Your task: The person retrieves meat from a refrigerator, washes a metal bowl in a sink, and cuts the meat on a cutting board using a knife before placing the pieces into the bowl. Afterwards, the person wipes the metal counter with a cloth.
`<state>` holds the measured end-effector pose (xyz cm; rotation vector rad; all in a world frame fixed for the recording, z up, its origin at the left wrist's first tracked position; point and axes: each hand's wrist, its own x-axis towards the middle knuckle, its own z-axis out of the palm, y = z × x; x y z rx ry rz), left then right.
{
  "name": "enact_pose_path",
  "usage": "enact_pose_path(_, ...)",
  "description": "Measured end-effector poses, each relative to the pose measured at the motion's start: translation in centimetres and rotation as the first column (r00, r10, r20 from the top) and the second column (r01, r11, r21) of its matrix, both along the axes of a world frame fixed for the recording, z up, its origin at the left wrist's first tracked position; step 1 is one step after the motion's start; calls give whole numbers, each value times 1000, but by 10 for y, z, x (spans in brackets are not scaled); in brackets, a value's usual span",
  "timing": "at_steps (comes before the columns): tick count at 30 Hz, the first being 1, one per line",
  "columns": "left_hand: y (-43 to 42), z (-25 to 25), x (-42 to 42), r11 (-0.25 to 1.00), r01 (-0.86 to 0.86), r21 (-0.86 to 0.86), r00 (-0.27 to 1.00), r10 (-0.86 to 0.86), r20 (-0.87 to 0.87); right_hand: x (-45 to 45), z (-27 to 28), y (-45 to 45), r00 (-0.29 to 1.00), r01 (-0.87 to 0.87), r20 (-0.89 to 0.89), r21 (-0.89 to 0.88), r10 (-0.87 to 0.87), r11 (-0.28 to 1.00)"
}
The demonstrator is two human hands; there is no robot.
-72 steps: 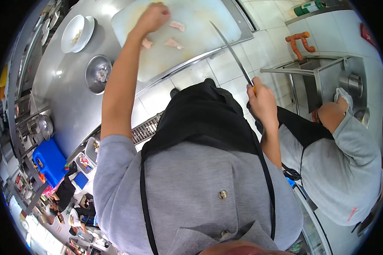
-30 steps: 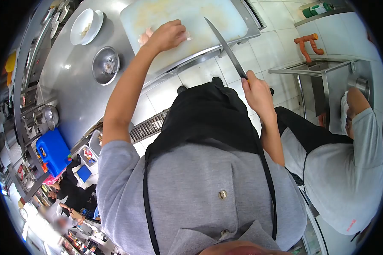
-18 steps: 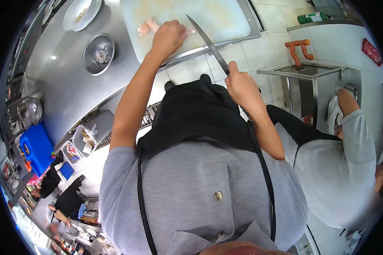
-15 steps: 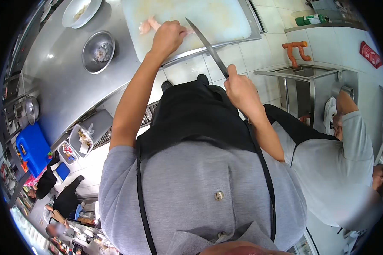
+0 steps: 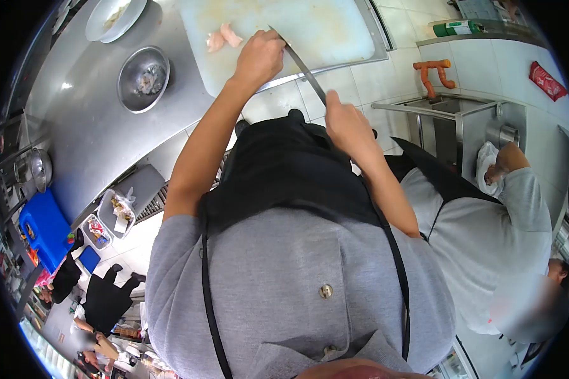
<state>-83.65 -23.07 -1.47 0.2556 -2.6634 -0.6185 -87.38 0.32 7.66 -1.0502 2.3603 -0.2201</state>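
My right hand (image 5: 349, 128) is closed around the handle of a long kitchen knife (image 5: 305, 71), its blade slanting up and left over the white cutting board (image 5: 310, 31). Near the board's front edge, my left hand (image 5: 260, 58) has its fingers curled down close to the blade's tip. Whatever those fingers press on is hidden behind them. Two pale pink pieces of raw meat, one to the left (image 5: 215, 42) and one to the right (image 5: 231, 35), lie on the board just beyond my left hand.
On the steel counter (image 5: 88, 95) left of the board stand a metal bowl (image 5: 128, 95) with greyish pieces and a white bowl (image 5: 95, 28). A co-worker (image 5: 487, 234) stands at my right by a steel sink stand (image 5: 506, 114). Bins (image 5: 115, 221) stand below the counter.
My left hand has moved slightly right, away from the meat pieces, and the pink bit by its fingers no longer shows. The knife and right hand have shifted slightly left.
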Motion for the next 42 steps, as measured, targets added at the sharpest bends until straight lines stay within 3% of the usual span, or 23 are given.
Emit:
enact_pose_path(3,1,-3,3,999,-24,24,1000,25,-16,-9,-23,-28,1000,3,-14,-27,-3,1000)
enact_pose_path(10,1,3,6,994,-63,85,998,63,-6,-5,3,20,999,4,51,87,-8,996)
enact_pose_path(13,3,4,10,987,-103,124,995,104,0,-4,7,26,999,-15,40,56,13,998)
enact_pose_path(15,3,4,12,985,-124,120,992,127,-16,-2,12,23,998,12,-59,-2,-12,1000)
enact_pose_path(18,1,5,11,986,-130,108,991,132,-17,-6,18,16,999,-37,30,17,36,999)
enact_pose_path(22,1,6,9,983,-128,132,992,126,26,-12,1,-4,998,-61,13,33,61,998)
enact_pose_path(24,2,5,10,985,-129,113,992,126,31,-16,-15,-27,997,-71,-46,-76,68,995)
enact_pose_path(27,3,6,12,985,-139,103,990,136,35,-17,-27,-33,996,-87,-44,-89,83,992)
enact_pose_path(30,3,3,14,980,-154,124,988,153,23,-17,-17,-4,998,-41,45,27,40,999)
enact_pose_path(42,1,11,22,970,-187,157,982,189,5,-10,18,12,998,-16,57,23,15,1000)
